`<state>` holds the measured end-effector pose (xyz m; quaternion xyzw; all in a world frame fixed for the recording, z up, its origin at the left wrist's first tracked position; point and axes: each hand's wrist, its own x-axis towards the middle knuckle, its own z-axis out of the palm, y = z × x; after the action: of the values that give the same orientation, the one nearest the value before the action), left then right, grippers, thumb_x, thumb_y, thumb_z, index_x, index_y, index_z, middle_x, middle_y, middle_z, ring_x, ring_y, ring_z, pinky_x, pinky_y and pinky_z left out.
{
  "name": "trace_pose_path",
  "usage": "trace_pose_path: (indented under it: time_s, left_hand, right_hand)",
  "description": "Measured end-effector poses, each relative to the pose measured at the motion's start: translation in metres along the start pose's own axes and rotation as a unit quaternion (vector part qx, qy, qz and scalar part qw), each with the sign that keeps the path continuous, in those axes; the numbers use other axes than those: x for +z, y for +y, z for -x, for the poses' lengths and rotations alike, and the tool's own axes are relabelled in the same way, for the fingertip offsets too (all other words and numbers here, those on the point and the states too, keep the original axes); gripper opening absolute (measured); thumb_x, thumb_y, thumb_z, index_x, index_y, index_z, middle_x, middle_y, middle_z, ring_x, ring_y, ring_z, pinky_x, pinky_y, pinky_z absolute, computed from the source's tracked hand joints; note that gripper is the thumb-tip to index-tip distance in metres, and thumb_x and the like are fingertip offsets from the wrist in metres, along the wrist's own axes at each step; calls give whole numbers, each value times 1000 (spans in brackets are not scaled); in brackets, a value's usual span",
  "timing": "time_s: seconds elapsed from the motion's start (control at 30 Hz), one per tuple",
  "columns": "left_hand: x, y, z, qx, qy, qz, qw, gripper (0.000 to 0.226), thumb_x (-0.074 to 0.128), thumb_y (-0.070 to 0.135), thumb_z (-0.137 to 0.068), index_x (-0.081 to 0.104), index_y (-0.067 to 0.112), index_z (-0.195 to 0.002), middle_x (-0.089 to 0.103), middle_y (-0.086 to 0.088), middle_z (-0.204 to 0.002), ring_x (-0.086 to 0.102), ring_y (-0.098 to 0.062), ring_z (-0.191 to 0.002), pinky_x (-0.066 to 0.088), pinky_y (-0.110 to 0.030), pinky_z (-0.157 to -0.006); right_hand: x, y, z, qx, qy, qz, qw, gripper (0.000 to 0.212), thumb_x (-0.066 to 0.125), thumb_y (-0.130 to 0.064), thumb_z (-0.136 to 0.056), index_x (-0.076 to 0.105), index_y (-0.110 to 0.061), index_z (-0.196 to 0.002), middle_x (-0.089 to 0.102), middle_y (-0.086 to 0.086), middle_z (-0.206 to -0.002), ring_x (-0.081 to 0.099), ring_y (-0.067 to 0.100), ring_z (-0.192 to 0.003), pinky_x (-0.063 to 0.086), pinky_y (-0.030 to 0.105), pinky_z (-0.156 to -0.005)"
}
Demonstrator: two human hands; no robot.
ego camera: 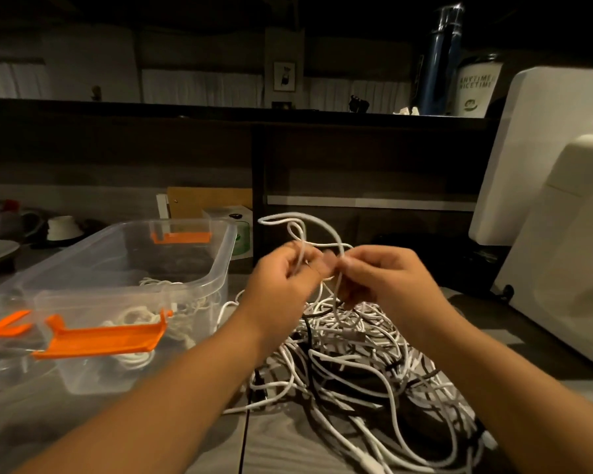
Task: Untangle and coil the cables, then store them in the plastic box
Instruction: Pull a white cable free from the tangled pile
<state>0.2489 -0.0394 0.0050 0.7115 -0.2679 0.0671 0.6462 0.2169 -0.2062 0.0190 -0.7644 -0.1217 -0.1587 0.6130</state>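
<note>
Cables (351,354) lie tangled between clear plastic box (204,285) and white machine (558,213).

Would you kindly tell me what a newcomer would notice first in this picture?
Centre frame, the left hand and right hand pinch a looped white cable raised above the grey table. Below them sprawls a tangled heap of white and black cables. To the left stands a clear plastic box with orange clip handles, already holding some white cable.
</note>
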Motion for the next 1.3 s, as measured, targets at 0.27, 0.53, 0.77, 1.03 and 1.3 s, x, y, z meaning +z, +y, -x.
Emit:
trace_pose_path:
  time_s: [0.27,0.53,0.77,1.03,1.3]
  left_hand:
    - [1,1,6,-2,-105,-41,994,23,65,27,-95,77,9,-86,66,15,-66,59,6,-65,42,-10,-67]
    - [3,0,5,7,-19,-50,999,22,68,28,-95,73,7,-91,58,-11,-68,52,-7,-62,44,-24,-64]
    - [-4,3,-6,-57,115,104,986,40,46,32,-105,61,9,-77,45,5,-51,36,-5,-42,33,-19,-44]
    - [-2,7,-1,-57,29,120,991,33,70,37,-84,68,10,-103,60,-3,-76,45,-6,-51,40,-21,-54]
    - [11,6,13,-95,-150,-92,980,29,66,41,-93,77,16,-84,72,12,-69,63,6,-65,44,-24,-76]
  right_hand:
    - [-5,-14,-2,70,80,-335,936,17,61,-5,-95,69,8,-102,72,16,-82,72,19,-72,60,21,-64]
    - [-2,-7,-2,64,25,-294,953,14,65,-8,-92,73,1,-99,75,18,-93,74,26,-85,63,26,-74]
    - [-11,13,-6,-94,-51,464,880,15,66,-35,-96,74,-35,-109,64,-25,-98,53,1,-102,47,24,-84]
    - [-10,5,-8,38,-15,164,986,12,67,-23,-96,75,-16,-90,72,0,-73,64,11,-64,49,26,-57]
    - [-2,1,-6,70,31,-114,991,11,66,-17,-96,72,-8,-94,63,-2,-65,47,11,-56,42,23,-53]
